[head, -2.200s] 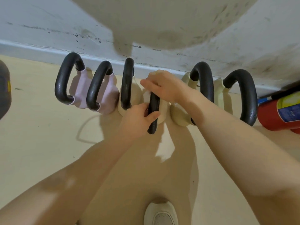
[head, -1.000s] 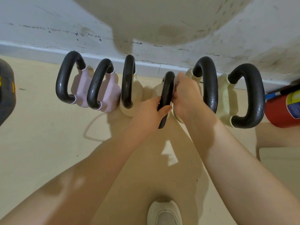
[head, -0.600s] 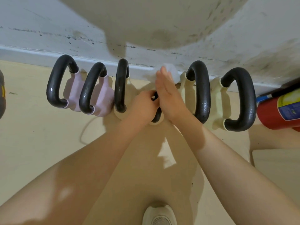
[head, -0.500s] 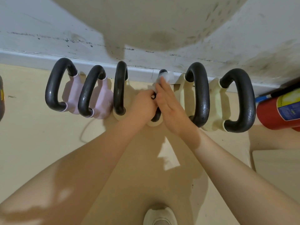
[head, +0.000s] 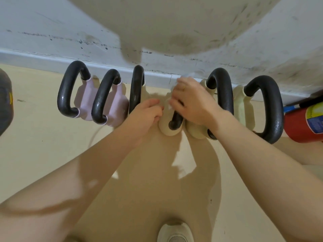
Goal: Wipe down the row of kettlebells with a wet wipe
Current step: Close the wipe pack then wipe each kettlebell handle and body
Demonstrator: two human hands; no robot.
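Several kettlebells with black handles stand in a row along the wall: two pink ones (head: pixel 87 100) on the left, then cream ones. My right hand (head: pixel 194 103) lies over the handle (head: pixel 175 123) of the fourth, cream kettlebell (head: pixel 168 131), pressing a white wet wipe (head: pixel 187 78) against it; only the wipe's edges show past my fingers. My left hand (head: pixel 146 114) is curled against the left side of that kettlebell's body. The third kettlebell's handle (head: pixel 137 88) stands just left of my left hand. Two more cream kettlebells (head: pixel 243 105) stand to the right.
A red fire extinguisher (head: pixel 304 123) lies at the right end of the row. A dark rounded object (head: pixel 5 102) sits at the left edge. The scuffed white wall and baseboard (head: pixel 35 57) run behind the row. My white shoe (head: pixel 174 233) is on the beige floor.
My right hand with the wipe has slid from the far end of the fourth kettlebell's handle back over its middle. My left hand has moved off the handle onto the body's left side.
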